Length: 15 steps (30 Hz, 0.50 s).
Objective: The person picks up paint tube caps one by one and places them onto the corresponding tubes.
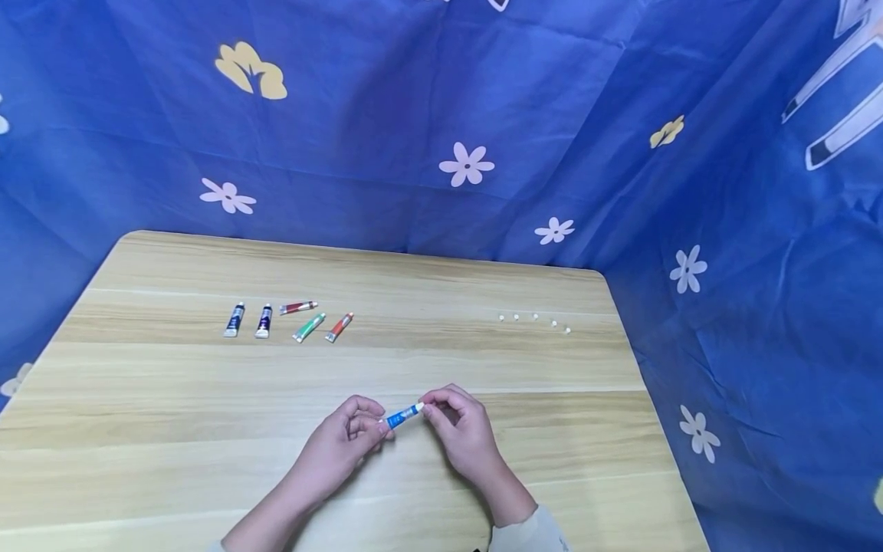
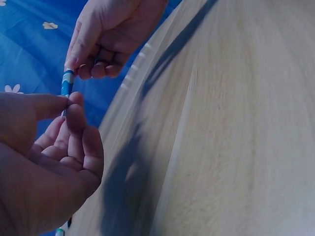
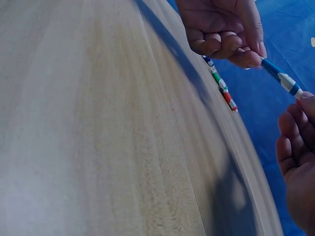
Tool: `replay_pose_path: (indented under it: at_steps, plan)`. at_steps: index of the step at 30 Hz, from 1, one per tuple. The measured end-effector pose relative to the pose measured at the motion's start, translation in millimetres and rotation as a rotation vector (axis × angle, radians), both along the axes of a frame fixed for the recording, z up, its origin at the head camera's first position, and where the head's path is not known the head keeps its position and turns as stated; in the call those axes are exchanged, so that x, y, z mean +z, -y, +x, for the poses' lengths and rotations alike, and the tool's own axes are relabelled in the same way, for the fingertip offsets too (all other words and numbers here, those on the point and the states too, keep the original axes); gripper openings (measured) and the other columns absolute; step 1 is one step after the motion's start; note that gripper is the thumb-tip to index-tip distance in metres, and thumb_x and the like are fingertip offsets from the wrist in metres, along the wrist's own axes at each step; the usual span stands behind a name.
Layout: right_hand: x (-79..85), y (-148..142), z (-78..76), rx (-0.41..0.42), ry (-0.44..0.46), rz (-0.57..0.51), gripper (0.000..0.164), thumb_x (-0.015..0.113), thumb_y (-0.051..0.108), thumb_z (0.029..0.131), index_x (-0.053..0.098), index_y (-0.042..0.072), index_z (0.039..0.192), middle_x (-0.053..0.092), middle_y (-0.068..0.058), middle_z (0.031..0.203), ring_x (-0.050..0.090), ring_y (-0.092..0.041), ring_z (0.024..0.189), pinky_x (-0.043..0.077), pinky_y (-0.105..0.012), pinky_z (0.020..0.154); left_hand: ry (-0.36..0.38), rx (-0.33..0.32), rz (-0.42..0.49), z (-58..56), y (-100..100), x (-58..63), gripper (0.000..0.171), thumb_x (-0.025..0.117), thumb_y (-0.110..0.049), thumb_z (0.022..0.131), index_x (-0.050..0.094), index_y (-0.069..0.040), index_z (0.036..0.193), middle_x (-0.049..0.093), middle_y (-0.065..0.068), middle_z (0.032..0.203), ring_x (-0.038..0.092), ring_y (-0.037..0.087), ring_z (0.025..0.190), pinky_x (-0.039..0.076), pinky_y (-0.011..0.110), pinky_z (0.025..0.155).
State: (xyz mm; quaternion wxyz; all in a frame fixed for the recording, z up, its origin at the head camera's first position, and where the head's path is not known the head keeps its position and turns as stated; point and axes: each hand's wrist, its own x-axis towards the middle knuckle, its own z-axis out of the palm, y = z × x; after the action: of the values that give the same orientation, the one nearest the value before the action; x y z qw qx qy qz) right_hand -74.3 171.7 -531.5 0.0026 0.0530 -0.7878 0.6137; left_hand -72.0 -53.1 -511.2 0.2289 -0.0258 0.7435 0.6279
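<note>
A small blue paint tube (image 1: 402,416) with a white cap is held between both hands above the table's near middle. The left hand (image 1: 343,445) pinches its flat tail end between thumb and fingers. At the cap end, the right hand (image 1: 465,435) pinches with thumb and index finger. In the left wrist view the blue tube (image 2: 67,83) stands nearly upright between the two hands. The right wrist view shows the tube (image 3: 280,76) slanting from the left hand's fingertips down to the right hand (image 3: 300,147).
Several paint tubes lie at the table's back left: two dark blue ones (image 1: 234,320), a dark red one (image 1: 298,307), a green one (image 1: 309,327) and an orange-red one (image 1: 339,327). Several small white caps (image 1: 535,316) lie at the back right. Blue patterned cloth (image 1: 386,153) hangs behind the wooden table (image 1: 207,414).
</note>
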Motion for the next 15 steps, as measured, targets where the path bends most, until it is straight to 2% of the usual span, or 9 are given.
replay_pose_path:
  at_steps: [3, 6, 10, 15]
  plan:
    - [-0.3, 0, 0.2, -0.011, -0.004, 0.013, 0.008, 0.077, 0.007, 0.099, 0.080, 0.009, 0.106, 0.077, -0.006, 0.101, 0.069, -0.004, 0.096, 0.061, -0.021, 0.091, -0.082, -0.038, -0.066, -1.0, 0, 0.8, 0.028, 0.077, -0.012, 0.100, 0.065, -0.006, 0.125, 0.079, 0.008, 0.099, 0.071, 0.012, 0.079, 0.054, 0.021, 0.068]
    - [-1.9, 0, 0.1, -0.020, -0.010, 0.028, 0.008, 0.078, 0.008, 0.098, 0.080, 0.010, 0.105, 0.077, -0.005, 0.100, 0.069, -0.003, 0.095, 0.061, -0.021, 0.090, -0.197, -0.077, -0.171, -2.7, -1, 2.3, 0.023, 0.082, -0.015, 0.097, 0.070, -0.011, 0.117, 0.075, 0.000, 0.093, 0.069, 0.007, 0.078, 0.056, 0.020, 0.072]
    - [-4.6, 0, -0.3, -0.021, -0.007, 0.043, 0.009, 0.079, 0.009, 0.098, 0.080, 0.012, 0.106, 0.077, -0.003, 0.100, 0.068, -0.003, 0.093, 0.061, -0.022, 0.089, -0.338, -0.133, -0.307, -7.2, -2, 5.3, 0.018, 0.085, -0.015, 0.095, 0.072, -0.017, 0.107, 0.067, -0.010, 0.085, 0.059, 0.001, 0.073, 0.052, 0.020, 0.070]
    - [-7.6, -2, -0.5, -0.020, -0.008, 0.044, 0.009, 0.079, 0.009, 0.097, 0.080, 0.012, 0.106, 0.077, -0.003, 0.100, 0.068, -0.004, 0.093, 0.060, -0.022, 0.087, -0.499, -0.196, -0.467, -16.7, -5, 5.6, 0.023, 0.089, -0.015, 0.089, 0.072, -0.024, 0.100, 0.059, -0.009, 0.085, 0.052, 0.002, 0.076, 0.046, 0.021, 0.069]
